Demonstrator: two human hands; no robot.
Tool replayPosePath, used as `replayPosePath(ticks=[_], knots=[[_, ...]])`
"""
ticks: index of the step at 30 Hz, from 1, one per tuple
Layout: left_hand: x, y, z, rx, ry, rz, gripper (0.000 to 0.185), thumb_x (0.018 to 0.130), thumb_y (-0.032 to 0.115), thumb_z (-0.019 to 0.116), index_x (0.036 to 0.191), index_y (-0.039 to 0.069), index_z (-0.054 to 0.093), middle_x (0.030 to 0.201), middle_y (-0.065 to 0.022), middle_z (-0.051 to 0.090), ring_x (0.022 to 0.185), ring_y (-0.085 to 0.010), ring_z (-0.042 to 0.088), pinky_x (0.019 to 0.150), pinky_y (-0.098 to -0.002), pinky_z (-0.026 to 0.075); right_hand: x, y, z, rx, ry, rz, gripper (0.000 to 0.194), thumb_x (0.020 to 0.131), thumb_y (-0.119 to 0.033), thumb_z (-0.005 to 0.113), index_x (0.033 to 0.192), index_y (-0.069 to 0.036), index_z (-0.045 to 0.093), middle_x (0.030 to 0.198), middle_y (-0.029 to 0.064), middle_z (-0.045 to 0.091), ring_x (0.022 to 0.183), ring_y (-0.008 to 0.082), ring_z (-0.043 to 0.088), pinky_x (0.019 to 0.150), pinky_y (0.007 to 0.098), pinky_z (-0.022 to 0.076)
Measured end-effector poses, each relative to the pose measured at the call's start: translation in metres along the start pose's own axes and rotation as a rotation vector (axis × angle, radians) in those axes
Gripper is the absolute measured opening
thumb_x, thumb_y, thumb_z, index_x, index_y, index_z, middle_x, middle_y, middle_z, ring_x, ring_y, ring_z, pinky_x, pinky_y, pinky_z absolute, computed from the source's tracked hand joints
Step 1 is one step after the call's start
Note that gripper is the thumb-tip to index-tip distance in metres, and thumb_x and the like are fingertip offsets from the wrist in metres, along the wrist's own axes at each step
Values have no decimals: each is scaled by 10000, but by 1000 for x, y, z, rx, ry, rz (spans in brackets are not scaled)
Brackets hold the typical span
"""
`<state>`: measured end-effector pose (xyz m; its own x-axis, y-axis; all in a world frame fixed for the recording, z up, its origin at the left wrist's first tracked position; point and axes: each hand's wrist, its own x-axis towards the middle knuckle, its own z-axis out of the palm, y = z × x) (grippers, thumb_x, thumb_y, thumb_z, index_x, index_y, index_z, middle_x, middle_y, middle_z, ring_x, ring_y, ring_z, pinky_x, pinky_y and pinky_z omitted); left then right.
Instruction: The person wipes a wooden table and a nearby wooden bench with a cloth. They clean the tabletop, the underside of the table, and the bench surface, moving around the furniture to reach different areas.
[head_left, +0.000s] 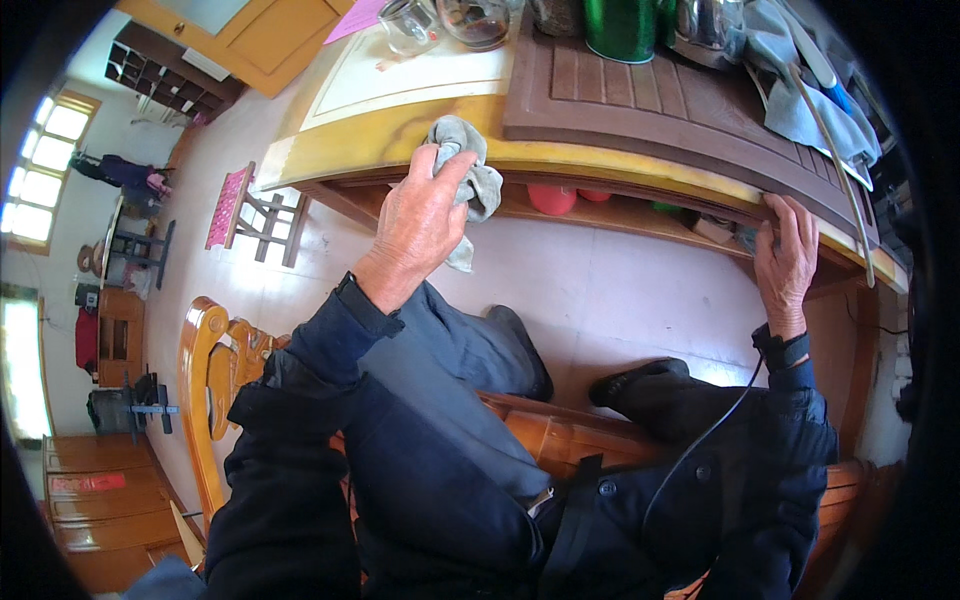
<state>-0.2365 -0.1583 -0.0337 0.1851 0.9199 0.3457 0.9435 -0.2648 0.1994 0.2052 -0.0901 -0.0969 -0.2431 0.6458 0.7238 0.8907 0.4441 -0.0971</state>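
Observation:
A crumpled grey cloth (480, 191) is bunched in my left hand (420, 221), pressed near the front edge of a yellow-topped wooden table (337, 154). One end of the cloth hangs below the fingers. Further right, my right hand (787, 251) rests its fingertips on the table's front edge, with the thumb apart and nothing visible held. Close by that hand lies the corner of a brown slatted tea tray (675, 139). A thin pale stick (840, 172) slants down over the tray and the edge.
On the table stand a glass pitcher (409, 26), a glass pot of dark liquid (476, 22), a green canister (619, 30) and a grey-blue cloth (802, 116). Red items (553, 199) sit on the shelf below. A pink-seated stool (231, 206) and a carved wooden armrest (202, 375) are at left.

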Motion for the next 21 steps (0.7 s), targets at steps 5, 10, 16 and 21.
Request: replayPosePath(ticks=[5, 10, 16, 21], knots=[[-2, 30, 19, -125, 30, 66, 580, 766, -18, 661, 1317, 155, 609, 1337, -186, 523, 1084, -424, 619, 880, -451, 542, 1, 0, 0, -18, 24, -33, 328, 832, -7, 620, 1151, -74, 660, 1130, 117, 639, 1080, 298, 594, 961, 413, 485], [10, 60, 32, -137, 31, 154, 619, 738, -30, 684, 1319, 169, 613, 1335, -175, 528, 1067, -411, 633, 866, -443, 548, 2, -3, 0, -29, 20, 6, 334, 822, -19, 610, 1145, -87, 666, 1121, 93, 637, 1075, 284, 585, 951, 410, 501], [27, 95, 52, -178, 48, 248, 631, 738, -6, 721, 1322, 195, 591, 1305, -160, 520, 991, -385, 668, 810, -428, 585, 3, -5, -1, -11, 18, 19, 324, 823, -22, 611, 1137, -82, 666, 1108, 103, 635, 1059, 298, 581, 951, 416, 486], [39, 120, 72, -188, 119, 328, 634, 722, 3, 744, 1307, 200, 600, 1298, -155, 528, 986, -362, 677, 795, -410, 596, 4, -6, -2, -11, 43, -6, 318, 815, -11, 611, 1122, -74, 663, 1100, 105, 631, 1044, 297, 580, 928, 424, 484]])
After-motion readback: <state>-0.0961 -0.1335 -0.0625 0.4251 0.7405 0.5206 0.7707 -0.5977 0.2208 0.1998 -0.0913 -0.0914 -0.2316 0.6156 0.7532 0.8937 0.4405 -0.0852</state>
